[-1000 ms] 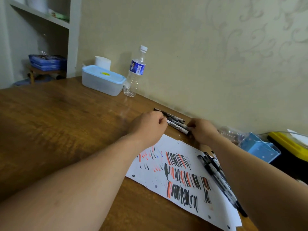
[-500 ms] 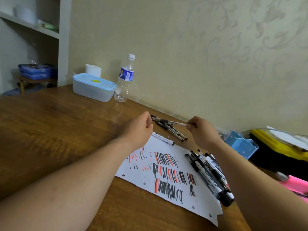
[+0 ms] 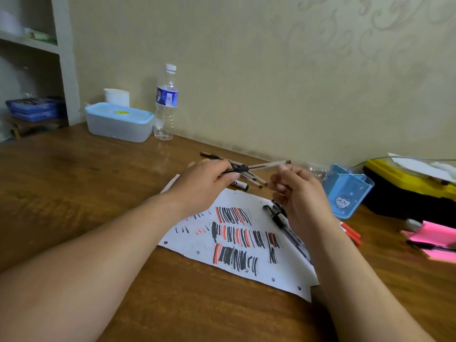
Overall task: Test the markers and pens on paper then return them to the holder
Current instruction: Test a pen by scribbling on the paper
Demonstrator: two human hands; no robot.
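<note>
Pinching a pen (image 3: 261,166) by its dark grip end, your left hand (image 3: 204,186) holds it raised above the table (image 3: 98,181), with the pale barrel slanting up and to the right. Its far tip ends just above the thumb of your right hand (image 3: 303,198), whose fingers are loosely curled; motion blur there keeps you from telling whether that hand touches the pen or holds anything. Directly behind your left hand lies a loose pile of pens (image 3: 254,178), with a white-barrelled marker (image 3: 240,185) beside it at the far edge of the paper (image 3: 246,198). The sheet is covered in rows of black and red test strokes. More dark pens (image 3: 276,213) rest on the paper's right side, partly hidden under your right hand. The blue holder (image 3: 345,191) stands just right of that hand, near the wall, and red markers (image 3: 350,230) lie on the table in front of it.
</note>
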